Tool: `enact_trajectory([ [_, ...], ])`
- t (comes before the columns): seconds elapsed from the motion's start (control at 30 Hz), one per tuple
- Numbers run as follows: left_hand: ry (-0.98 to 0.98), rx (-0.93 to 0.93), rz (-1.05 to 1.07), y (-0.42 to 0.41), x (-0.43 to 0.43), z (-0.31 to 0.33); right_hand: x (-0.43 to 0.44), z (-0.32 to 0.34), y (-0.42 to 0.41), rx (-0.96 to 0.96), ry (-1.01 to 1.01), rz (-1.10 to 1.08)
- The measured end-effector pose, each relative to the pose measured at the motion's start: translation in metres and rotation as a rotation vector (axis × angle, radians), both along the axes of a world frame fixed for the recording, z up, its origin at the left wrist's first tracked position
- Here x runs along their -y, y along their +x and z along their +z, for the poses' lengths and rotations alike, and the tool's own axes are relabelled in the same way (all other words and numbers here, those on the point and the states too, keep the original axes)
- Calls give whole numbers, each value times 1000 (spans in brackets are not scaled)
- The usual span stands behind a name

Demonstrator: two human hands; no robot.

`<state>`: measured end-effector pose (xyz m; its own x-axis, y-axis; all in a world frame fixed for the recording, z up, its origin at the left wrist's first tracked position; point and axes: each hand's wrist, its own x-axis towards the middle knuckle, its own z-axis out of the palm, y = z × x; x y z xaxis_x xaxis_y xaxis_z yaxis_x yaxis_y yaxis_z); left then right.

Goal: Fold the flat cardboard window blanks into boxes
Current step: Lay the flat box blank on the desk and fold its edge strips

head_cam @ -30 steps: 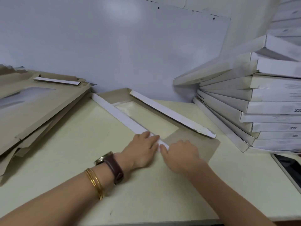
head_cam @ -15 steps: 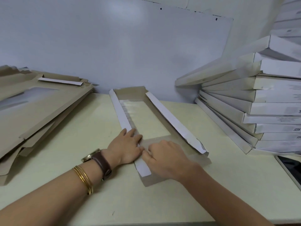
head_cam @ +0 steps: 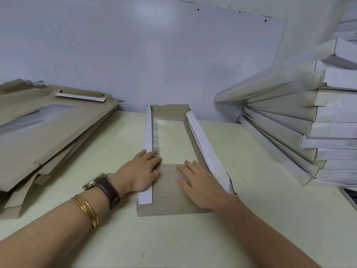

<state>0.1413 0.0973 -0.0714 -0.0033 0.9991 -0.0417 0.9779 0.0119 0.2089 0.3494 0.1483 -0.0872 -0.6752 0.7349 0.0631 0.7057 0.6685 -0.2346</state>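
Note:
A long brown cardboard window blank (head_cam: pixel 170 206) lies lengthwise on the table in front of me, its clear window (head_cam: pixel 170 136) facing up and both white-sided long flaps raised. My left hand (head_cam: pixel 141 171) rests with straight fingers against the left flap (head_cam: pixel 147 136). My right hand (head_cam: pixel 197 180) lies flat on the brown panel beside the right flap (head_cam: pixel 204 144), fingers straight.
A heap of flat brown window blanks (head_cam: pixel 42 136) lies at the left of the pale table (head_cam: pixel 270 219). A leaning stack of folded white boxes (head_cam: pixel 313 132) fills the right. A dark flat device edge (head_cam: pixel 349 198) shows at far right. A grey wall stands behind.
The blank has been turned from a diagonal to straight lengthwise and pulled nearer. Both hands moved from the left flap's end, now left on the flap, right on the panel.

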Motion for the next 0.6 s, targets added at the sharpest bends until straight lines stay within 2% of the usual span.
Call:
enact_trajectory([
  [0.07,44,-39,4,2,1,-1,-1,-3,1,23,-24,-36],
  [0.17,224,-139,-53,11,2,4,-2,-4,1,39,-19,-54],
  [0.23,275,-114,-137,19,2,10,-2,-3,0,44,-8,-56],
  [0.3,211,-69,-166,25,5,17,-3,-3,0,48,-8,-67],
  [0.43,82,-145,-174,26,4,26,-7,1,6,64,4,-113],
  [0.6,14,-213,-69,11,8,32,-13,9,27,70,-77,-186],
])
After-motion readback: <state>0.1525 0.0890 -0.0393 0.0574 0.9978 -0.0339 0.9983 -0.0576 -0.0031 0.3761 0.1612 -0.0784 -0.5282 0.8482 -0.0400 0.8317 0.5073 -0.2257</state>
